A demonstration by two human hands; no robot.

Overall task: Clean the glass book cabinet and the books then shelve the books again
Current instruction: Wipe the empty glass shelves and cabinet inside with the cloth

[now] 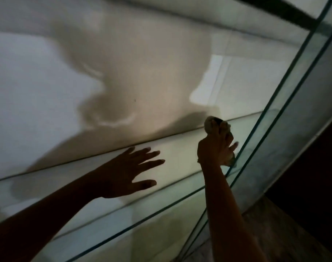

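Note:
I look into the glass cabinet from close up. A glass shelf (180,154) runs from lower left to upper right against the pale back wall (29,82). My left hand (127,174) lies flat on the shelf with its fingers spread. My right hand (216,148) grips a crumpled pale cloth (210,123) at the shelf's right end, near the cabinet's green-edged glass side panel (293,110). No books are in view.
A second glass shelf edge (135,222) runs below the first. A shadow of a head and arm falls on the back wall. To the lower right, outside the glass, lies a dim brownish surface (274,224) and darkness.

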